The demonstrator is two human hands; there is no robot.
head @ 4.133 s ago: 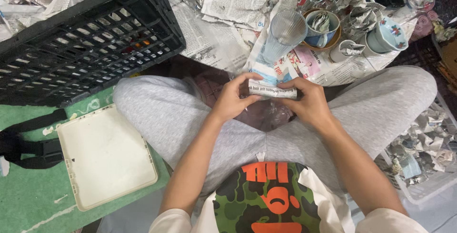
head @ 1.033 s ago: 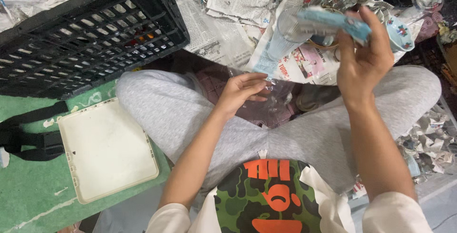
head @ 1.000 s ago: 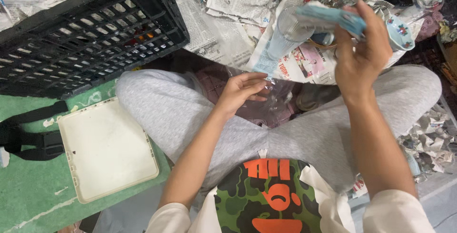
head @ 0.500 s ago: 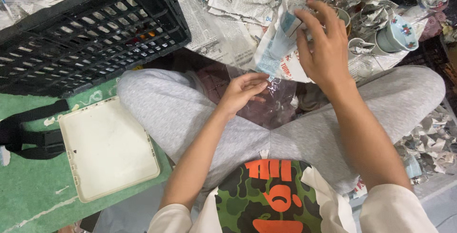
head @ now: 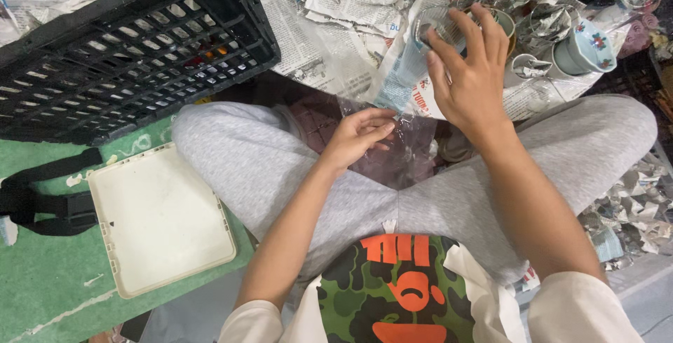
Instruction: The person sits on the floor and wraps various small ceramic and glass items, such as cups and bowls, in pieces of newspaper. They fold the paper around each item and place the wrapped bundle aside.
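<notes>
Your right hand [head: 471, 80] rests with fingers spread over a clear glass [head: 436, 29] on the newspaper [head: 350, 6]; whether it grips cannot be told. Your left hand [head: 356, 136] lies loosely curled on clear plastic wrap [head: 410, 150] in your lap.

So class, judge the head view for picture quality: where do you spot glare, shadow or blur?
Head view: even light, mostly sharp; glare on the clear plastic wrap by the left hand; deep shadow inside the black crate; right hand slightly soft.
</notes>
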